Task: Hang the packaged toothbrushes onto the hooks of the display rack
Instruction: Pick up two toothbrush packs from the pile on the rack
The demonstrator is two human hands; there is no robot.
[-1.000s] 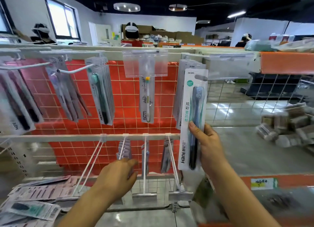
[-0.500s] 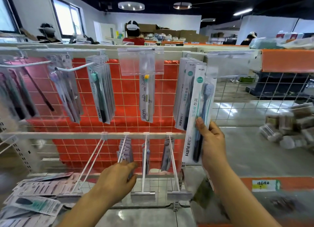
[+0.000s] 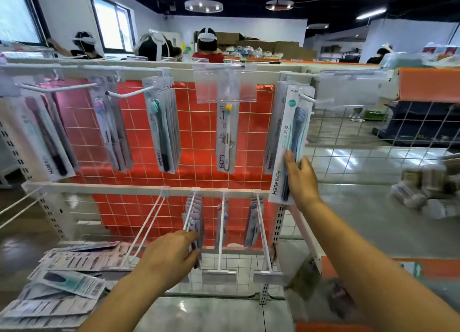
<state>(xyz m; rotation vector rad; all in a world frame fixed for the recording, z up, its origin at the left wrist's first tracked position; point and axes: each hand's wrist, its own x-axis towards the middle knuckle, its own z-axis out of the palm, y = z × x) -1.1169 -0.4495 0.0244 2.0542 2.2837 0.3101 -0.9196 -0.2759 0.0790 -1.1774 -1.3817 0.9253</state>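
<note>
Pinching a toothbrush pack (image 3: 288,142) by its edge, right hand (image 3: 302,180) reaches the hook (image 3: 306,98).

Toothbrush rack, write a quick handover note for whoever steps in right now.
Right hand grips a Hane toothbrush pack at the top-right hook; whether it is fully seated is unclear.
Left hand touches packs on a lower-row hook.
Done: several upper and lower hooks hold packs.
Left: finish this pack, then hang the loose pile lying at lower left; one lower double hook is bare.
</note>
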